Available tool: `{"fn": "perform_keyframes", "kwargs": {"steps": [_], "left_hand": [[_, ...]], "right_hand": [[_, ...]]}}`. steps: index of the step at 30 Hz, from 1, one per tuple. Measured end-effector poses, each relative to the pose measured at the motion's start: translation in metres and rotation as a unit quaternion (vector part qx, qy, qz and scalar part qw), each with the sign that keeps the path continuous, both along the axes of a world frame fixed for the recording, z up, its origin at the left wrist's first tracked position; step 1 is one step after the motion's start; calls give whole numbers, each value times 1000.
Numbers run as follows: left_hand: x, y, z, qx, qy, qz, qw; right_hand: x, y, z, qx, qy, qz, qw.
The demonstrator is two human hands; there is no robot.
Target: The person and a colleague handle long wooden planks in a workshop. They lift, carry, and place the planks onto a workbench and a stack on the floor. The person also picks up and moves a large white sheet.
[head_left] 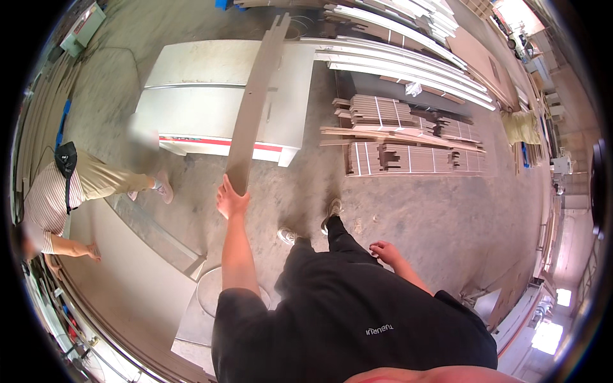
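My left hand [232, 199] is closed around the near end of a long, narrow brown board [246, 131]. The board slants up and away from me, and its far end has a notched, forked tip. Part of it passes in front of a white cabinet-like machine [191, 108] with a red stripe along its lower edge; whether the two touch, I cannot tell. Beside my right hip, my right hand [385, 251] hangs with loosely bent fingers. Nothing shows in it.
Strapped stacks of brown boards [412, 159] lie ahead to the right. Long white profiles [408, 70] lie behind them. At left, a person in a striped shirt [54, 198] leans over a large pale panel [121, 274]. Another person [520, 127] is at far right.
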State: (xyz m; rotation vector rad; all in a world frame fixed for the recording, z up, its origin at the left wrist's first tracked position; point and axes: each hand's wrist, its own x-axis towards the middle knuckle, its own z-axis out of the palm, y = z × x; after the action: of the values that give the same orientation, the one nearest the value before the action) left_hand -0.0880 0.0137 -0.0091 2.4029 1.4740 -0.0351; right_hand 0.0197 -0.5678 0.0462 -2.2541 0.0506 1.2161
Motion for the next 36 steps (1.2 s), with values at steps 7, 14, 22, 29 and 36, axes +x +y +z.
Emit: {"fn": "perform_keyframes", "kwargs": {"steps": [7, 14, 22, 29, 36], "left_hand": [[13, 29, -15, 23, -24, 11, 999], [49, 50, -2, -12, 41, 29, 999], [-40, -83, 2, -65, -103, -162, 979], [-211, -258, -47, -381, -10, -42, 924], [-376, -419, -50, -309, 21, 260, 915]], "right_hand": [[-24, -16, 2, -28, 24, -25, 999], [-23, -38, -9, -25, -12, 3, 1000], [10, -25, -10, 48, -27, 67, 996], [92, -24, -122, 66, 16, 251, 966], [110, 93, -63, 175, -14, 472, 864]]}}
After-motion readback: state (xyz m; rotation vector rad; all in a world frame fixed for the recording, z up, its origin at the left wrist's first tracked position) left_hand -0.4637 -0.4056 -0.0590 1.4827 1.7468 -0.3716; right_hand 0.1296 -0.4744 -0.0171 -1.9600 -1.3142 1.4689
